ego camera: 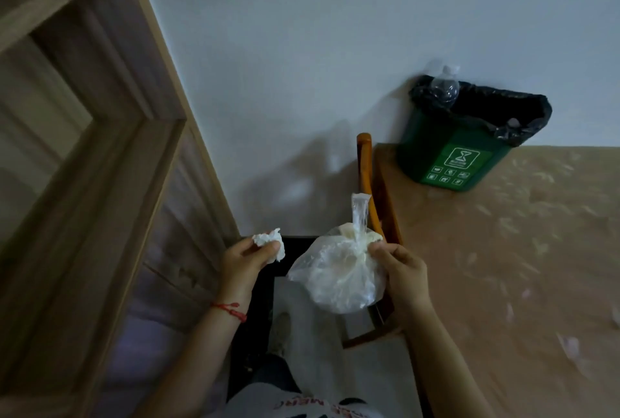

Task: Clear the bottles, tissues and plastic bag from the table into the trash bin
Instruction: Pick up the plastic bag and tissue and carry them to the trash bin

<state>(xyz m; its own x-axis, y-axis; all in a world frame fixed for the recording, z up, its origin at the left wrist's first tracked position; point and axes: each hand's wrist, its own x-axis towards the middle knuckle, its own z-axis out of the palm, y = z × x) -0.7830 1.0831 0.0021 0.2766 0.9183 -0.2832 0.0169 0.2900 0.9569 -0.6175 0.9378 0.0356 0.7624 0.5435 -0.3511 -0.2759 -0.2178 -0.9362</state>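
Observation:
My left hand [243, 258] pinches a crumpled white tissue [270, 241] between thumb and fingers. My right hand [401, 271] grips the knotted neck of a translucent white plastic bag [339, 278], which hangs full and rounded between my hands. A green trash bin [453, 152] with a black liner [523, 109] stands on the floor by the white wall, up and to the right of both hands. A clear plastic bottle [443, 87] pokes out of the bin's far left corner. Another bottle cap [512, 122] shows at its right rim.
A wooden chair [367, 179] stands between my hands and the bin, its back rail against the wall. A wooden door frame [100, 136] fills the left side. Beige patterned floor [503, 250] spreads to the right. A dark surface [255, 317] lies below my hands.

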